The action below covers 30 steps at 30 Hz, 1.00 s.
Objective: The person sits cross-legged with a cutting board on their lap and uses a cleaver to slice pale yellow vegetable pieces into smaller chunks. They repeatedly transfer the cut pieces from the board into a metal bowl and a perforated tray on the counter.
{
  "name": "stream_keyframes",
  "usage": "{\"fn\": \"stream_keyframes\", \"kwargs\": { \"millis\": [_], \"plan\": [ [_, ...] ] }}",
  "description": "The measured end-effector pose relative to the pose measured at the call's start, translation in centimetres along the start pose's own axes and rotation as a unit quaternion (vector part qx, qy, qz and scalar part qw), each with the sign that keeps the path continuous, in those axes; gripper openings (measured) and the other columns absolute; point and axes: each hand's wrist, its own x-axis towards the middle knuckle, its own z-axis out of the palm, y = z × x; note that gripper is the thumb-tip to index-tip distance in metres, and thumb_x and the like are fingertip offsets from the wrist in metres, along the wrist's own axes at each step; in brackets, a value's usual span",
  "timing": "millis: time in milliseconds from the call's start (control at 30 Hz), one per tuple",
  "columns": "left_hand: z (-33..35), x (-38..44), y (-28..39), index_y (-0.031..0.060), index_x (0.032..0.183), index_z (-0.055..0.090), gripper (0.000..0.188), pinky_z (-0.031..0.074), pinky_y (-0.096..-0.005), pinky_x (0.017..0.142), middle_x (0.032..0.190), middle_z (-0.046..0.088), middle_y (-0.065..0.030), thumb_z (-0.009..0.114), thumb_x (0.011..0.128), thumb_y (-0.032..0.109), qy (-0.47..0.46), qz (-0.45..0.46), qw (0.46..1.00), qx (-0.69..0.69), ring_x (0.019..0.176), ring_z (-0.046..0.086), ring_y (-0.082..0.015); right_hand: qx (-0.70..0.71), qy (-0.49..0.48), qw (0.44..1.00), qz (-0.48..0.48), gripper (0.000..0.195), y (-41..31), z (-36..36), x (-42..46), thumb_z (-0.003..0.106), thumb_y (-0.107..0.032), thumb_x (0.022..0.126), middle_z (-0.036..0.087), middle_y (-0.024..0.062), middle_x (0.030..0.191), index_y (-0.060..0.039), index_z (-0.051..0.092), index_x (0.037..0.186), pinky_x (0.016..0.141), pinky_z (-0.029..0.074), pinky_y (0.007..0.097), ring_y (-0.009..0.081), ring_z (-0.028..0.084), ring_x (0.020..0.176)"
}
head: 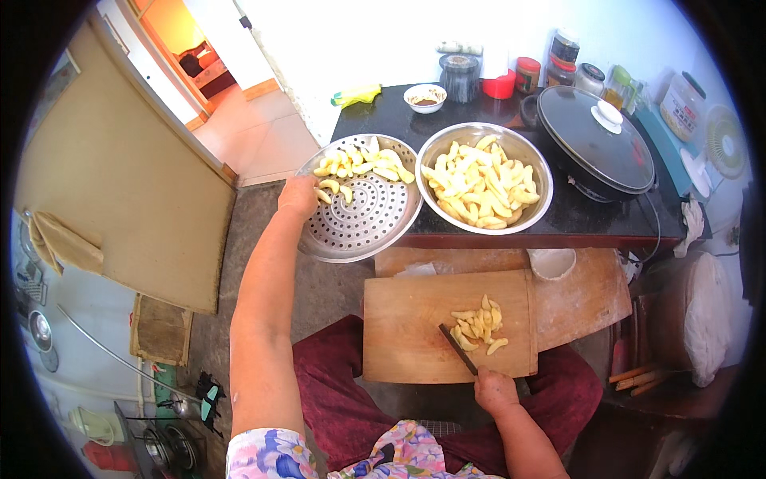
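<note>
My left hand reaches over the left rim of a perforated metal steamer tray. Its fingertips are beside pale yellow crescent-shaped slices, which lie mostly along the tray's far side; whether they pinch one is hidden. My right hand grips a dark-bladed knife. The blade rests on a wooden cutting board across my lap, its tip near a small heap of cut slices. A steel bowl heaped with more pale pieces stands right of the tray.
A lidded electric pan sits on the black counter, with a small white bowl and several jars behind. Past the cutting board lies a larger floury board with a white cup. A door stands at left.
</note>
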Motion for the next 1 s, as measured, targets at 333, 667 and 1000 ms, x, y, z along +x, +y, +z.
{"fn": "stream_keyframes", "kwargs": {
  "millis": [333,667,1000],
  "plan": [
    [-2.4,-4.4,2.2,0.0065,0.103,0.068,0.019,0.050,-0.0438,0.085,0.102,0.066,-0.0155,0.067,0.084,0.010,0.209,0.141,0.956,-0.148,0.097,0.061,-0.0342,0.036,0.021,0.999,-0.003,0.011,-0.7,-0.9,-0.5,0.055,-0.016,0.087,0.068,0.0204,0.078,-0.0050,0.059,0.089,0.069,0.053,0.0515,0.0409,0.067,0.075],
    [8.1,-24.9,14.7,0.0054,0.106,0.066,0.029,0.050,-0.0423,0.083,0.102,0.064,-0.0146,0.065,0.078,-0.001,0.151,0.422,0.844,-0.296,0.093,0.060,-0.0337,0.058,0.008,0.998,0.034,0.015,-1.0,-0.8,-0.3,0.054,-0.018,0.089,0.068,0.0231,0.084,-0.0044,0.060,0.092,0.074,0.052,0.0534,0.0430,0.067,0.082],
    [22.2,-31.4,18.2,0.0044,0.109,0.064,0.029,0.049,-0.0436,0.090,0.106,0.064,-0.0155,0.065,0.081,-0.001,0.104,0.320,0.874,-0.351,0.099,0.060,-0.0360,0.074,0.061,0.995,0.013,0.016,0.4,0.9,-0.8,0.059,-0.020,0.090,0.065,0.0258,0.075,-0.0041,0.059,0.090,0.067,0.050,0.0563,0.0467,0.064,0.072]
  ]
}}
